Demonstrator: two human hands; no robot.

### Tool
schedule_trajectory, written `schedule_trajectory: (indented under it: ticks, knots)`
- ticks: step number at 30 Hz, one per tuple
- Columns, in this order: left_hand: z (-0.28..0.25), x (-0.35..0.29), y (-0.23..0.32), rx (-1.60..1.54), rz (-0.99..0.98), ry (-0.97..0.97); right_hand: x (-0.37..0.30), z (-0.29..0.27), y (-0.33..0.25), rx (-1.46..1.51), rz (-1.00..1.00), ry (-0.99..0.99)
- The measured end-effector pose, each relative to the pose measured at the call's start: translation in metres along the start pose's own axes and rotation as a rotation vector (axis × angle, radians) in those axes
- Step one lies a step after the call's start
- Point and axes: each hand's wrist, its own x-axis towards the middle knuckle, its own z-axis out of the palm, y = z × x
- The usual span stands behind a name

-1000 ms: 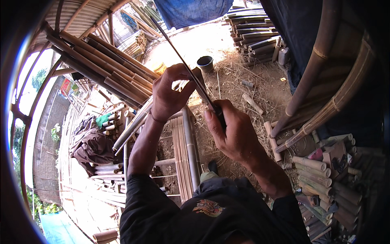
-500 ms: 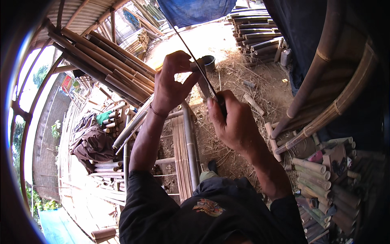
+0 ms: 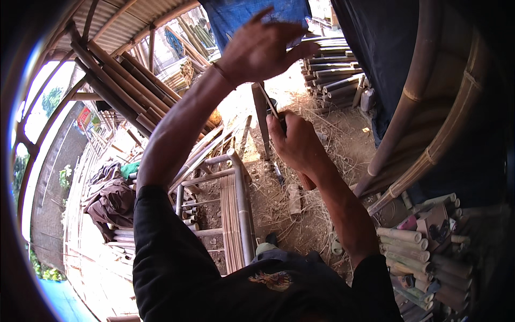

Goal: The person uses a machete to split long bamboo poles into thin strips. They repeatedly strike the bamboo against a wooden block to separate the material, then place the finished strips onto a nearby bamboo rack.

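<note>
My right hand is closed around the near end of a thin bamboo strip, which slants away to the upper left. Farther up, my left hand passes in front of the strip, blurred, with its fingers spread apart. Just left of the strip stands a flat, tapering grey-brown piece; whether anything holds it cannot be made out. A brown, handle-like end shows beneath my right wrist, and what it belongs to is hidden. A dark bit at my right fingers is too small to name.
A bamboo frame with a slatted panel stands below my arms. Cut bamboo lies stacked at the far right and lower right. Long poles lean at the left. Curved bamboo rises at the right. Shavings litter the ground.
My left hand has left its pinch near the strip and swung up and away, fingers spreading. My right hand keeps its grip on the strip. The whole view has shifted slightly.
</note>
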Motion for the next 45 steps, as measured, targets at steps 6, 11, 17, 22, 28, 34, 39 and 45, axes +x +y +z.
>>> schedule_trajectory:
  ticks: [6, 11, 17, 22, 28, 34, 39, 45]
  knots:
    - [0.042, -0.022, -0.087, 0.06, -0.225, -0.327, -0.002, 0.006, -0.012, 0.061, 0.084, -0.056]
    - [-0.019, 0.022, -0.045, 0.137, 0.086, 0.05, -0.005, 0.007, 0.013, 0.037, 0.075, 0.007]
    - [0.11, -0.09, -0.087, 0.134, -0.158, -0.669, -0.005, 0.02, 0.038, 0.048, 0.269, -0.208]
    - [0.084, -0.096, -0.04, -0.43, -0.592, -0.085, -0.022, 0.065, 0.084, 0.076, 0.29, -0.104]
    - [0.016, -0.149, 0.048, -0.862, -0.864, 0.121, -0.014, 0.087, 0.07, 0.198, 0.208, -0.119]
    - [-0.009, -0.216, 0.022, -0.952, -1.036, 0.451, -0.004, 0.119, 0.032, 0.772, 0.382, -0.577]
    - [-0.021, -0.232, -0.003, -1.015, -0.937, 0.354, 0.008, 0.171, 0.049, 0.469, 0.084, -0.26]
    - [-0.019, -0.242, -0.034, -1.015, -0.762, 0.345, 0.037, 0.264, 0.156, 0.089, 0.507, -0.491]
